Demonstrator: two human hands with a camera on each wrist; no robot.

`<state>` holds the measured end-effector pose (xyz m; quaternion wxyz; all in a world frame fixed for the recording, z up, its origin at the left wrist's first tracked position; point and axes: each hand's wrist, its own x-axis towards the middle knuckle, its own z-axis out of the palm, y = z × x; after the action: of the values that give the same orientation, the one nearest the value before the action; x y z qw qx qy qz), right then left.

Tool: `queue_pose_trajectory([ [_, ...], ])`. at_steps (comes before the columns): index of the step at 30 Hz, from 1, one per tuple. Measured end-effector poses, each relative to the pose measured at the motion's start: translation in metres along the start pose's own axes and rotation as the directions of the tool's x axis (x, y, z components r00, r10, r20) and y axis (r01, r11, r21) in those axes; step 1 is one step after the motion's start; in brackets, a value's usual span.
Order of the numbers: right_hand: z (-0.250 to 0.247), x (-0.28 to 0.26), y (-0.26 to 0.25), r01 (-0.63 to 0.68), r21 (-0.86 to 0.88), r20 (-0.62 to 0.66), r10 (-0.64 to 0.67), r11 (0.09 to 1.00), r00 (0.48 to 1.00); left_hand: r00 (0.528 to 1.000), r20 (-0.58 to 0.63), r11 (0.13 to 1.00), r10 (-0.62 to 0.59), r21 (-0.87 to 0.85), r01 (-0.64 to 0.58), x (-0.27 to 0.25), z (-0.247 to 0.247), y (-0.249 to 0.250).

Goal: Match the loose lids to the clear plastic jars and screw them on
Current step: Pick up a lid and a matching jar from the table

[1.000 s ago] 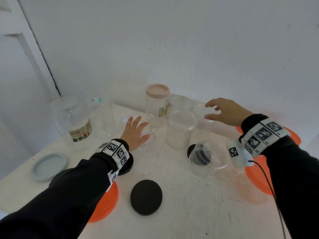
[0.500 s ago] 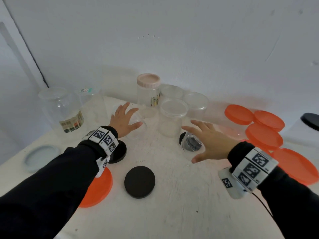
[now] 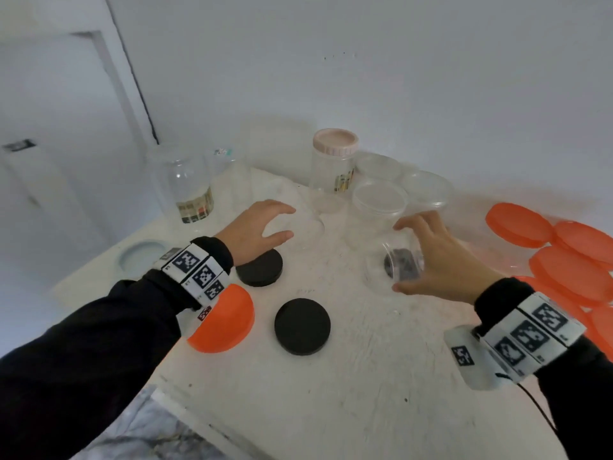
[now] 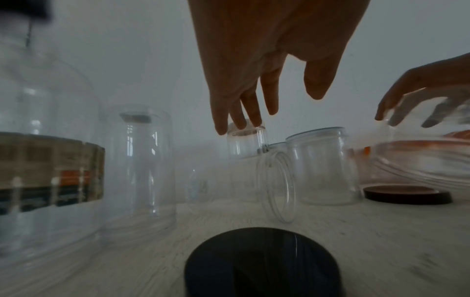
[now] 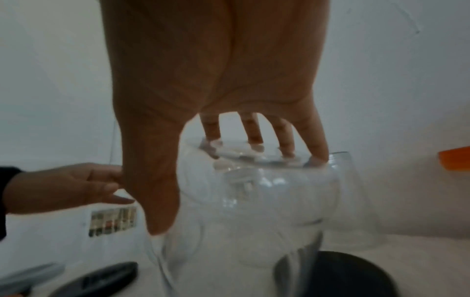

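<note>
My right hand (image 3: 398, 257) grips a clear lidless jar (image 3: 394, 263) at mid-table, thumb on its near side and fingers on its far rim (image 5: 254, 154). The jar is tilted over a black lid (image 5: 338, 277). My left hand (image 3: 288, 222) arches over another clear jar (image 4: 277, 184) that lies on its side. Its fingers (image 4: 241, 120) hang above the jar without touching it. Two loose black lids (image 3: 302, 327) (image 3: 260, 267) lie near the left wrist, and an orange lid (image 3: 222, 320) sits partly under it.
Several orange lids (image 3: 570, 273) are spread at the right edge. At the back stand a pink-lidded jar (image 3: 335, 161), two jars with clear lids (image 3: 379, 207), and a big labelled jar (image 3: 189, 194). A grey-blue lid (image 3: 142, 257) lies far left. The table's front is bare.
My right hand came back from the rear jars and took hold of the tipped jar over the black lid. The left hand's fingers went from flat to arched over the lying jar.
</note>
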<state>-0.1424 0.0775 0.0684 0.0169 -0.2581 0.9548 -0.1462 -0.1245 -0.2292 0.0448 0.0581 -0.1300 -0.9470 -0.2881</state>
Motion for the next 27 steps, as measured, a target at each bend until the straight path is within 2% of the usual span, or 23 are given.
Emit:
queue_pose_trajectory([
  [3, 0.002, 0.004, -0.015, 0.095, 0.151, -0.112, -0.078, 0.984, 0.991, 0.999, 0.032, 1.0, -0.012, -0.028, 0.013, -0.028, -0.009, 0.003],
  [6, 0.011, 0.01, -0.027, 0.149, 0.226, -0.13, -0.122, 0.963, 0.984, 0.984, 0.165, 0.997, -0.071, 0.005, 0.072, -0.053, -0.014, 0.004],
  [8, 0.019, 0.015, -0.033, 0.141, 0.247, -0.106, -0.118, 0.959, 0.987, 0.951, 0.281, 0.989, -0.132, 0.098, 0.109, -0.068, -0.015, 0.003],
  [11, 0.03, 0.019, -0.04, 0.139, 0.302, -0.138, -0.101, 0.943, 0.985, 0.877, 0.435, 0.967, -0.206, 0.228, 0.114, -0.085, -0.012, -0.002],
  [14, 0.04, 0.02, -0.045, 0.134, 0.363, -0.146, -0.086, 0.922, 0.986, 0.822, 0.517, 0.944, -0.238, 0.321, 0.071, -0.096, -0.004, -0.011],
  [16, 0.046, 0.02, -0.046, 0.12, 0.381, -0.123, -0.078, 0.917, 0.989, 0.799, 0.534, 0.915, -0.277, 0.401, 0.049, -0.1, 0.002, -0.016],
  [20, 0.055, 0.017, -0.045, 0.106, 0.391, -0.071, -0.085, 0.914, 0.994, 0.786, 0.536, 0.871, -0.307, 0.491, 0.006, -0.101, 0.01, -0.021],
  [27, 0.062, 0.006, -0.036, 0.059, 0.48, -0.03, -0.051, 0.875, 0.998, 0.792, 0.526, 0.896, -0.31, 0.439, 0.059, -0.101, 0.008, -0.017],
])
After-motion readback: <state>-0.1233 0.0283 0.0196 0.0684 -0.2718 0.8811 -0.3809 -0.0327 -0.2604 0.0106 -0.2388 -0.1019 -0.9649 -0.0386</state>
